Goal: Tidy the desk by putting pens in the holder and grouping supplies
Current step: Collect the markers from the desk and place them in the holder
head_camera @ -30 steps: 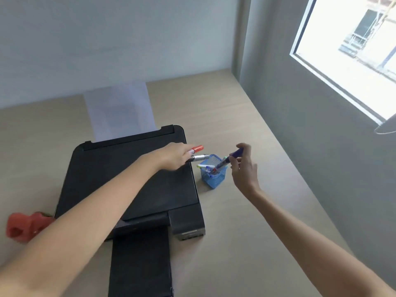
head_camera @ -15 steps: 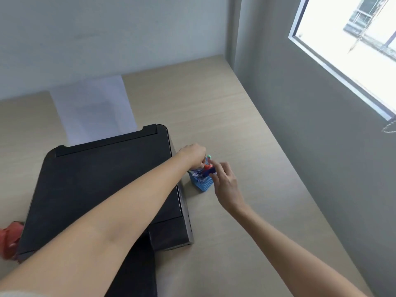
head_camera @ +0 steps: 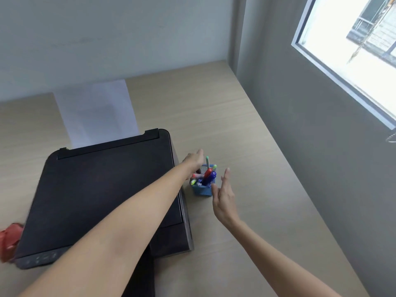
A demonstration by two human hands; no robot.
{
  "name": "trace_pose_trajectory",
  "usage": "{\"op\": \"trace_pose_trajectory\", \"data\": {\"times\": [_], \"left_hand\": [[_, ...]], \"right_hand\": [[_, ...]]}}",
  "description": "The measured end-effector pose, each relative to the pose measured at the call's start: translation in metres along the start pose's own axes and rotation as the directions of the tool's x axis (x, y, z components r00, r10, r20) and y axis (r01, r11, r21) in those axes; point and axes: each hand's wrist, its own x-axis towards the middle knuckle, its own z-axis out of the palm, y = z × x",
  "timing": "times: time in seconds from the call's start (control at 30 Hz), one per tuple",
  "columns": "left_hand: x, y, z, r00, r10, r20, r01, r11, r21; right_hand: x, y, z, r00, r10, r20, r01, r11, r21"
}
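Observation:
A small blue mesh pen holder stands on the wooden desk just right of the printer. Several pens stick up out of it, among them a red marker, a blue marker and a thin green pen. My left hand hovers at the holder's back left rim with its fingers stretched out and nothing visibly gripped. My right hand is just to the holder's right, fingers spread and empty, with the thumb close to the holder's near corner.
A black printer fills the desk's left half, with white paper standing in its rear feed. A red object lies at the printer's left. A grey wall with a window bounds the desk on the right.
The red and silver pens from my left hand and the blue marker from my right hand now stand in the holder. Both hands have let go and spread out.

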Motion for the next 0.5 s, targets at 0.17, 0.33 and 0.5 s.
{"op": "trace_pose_trajectory", "data": {"times": [0.17,0.33,0.5], "left_hand": [[-0.005,0.006,-0.011,0.979,-0.16,0.13,0.193,0.933,-0.305],[0.002,0.01,-0.011,0.988,-0.102,0.115,0.144,0.874,-0.464],[0.013,0.016,-0.017,0.99,-0.101,0.101,0.138,0.863,-0.487]], "right_hand": [[0.02,-0.016,-0.008,0.998,0.058,0.034,-0.058,0.998,-0.003],[0.059,-0.021,-0.021,0.987,0.125,0.096,-0.112,0.985,-0.129],[0.083,-0.025,-0.021,0.977,0.143,0.16,-0.11,0.974,-0.201]]}}
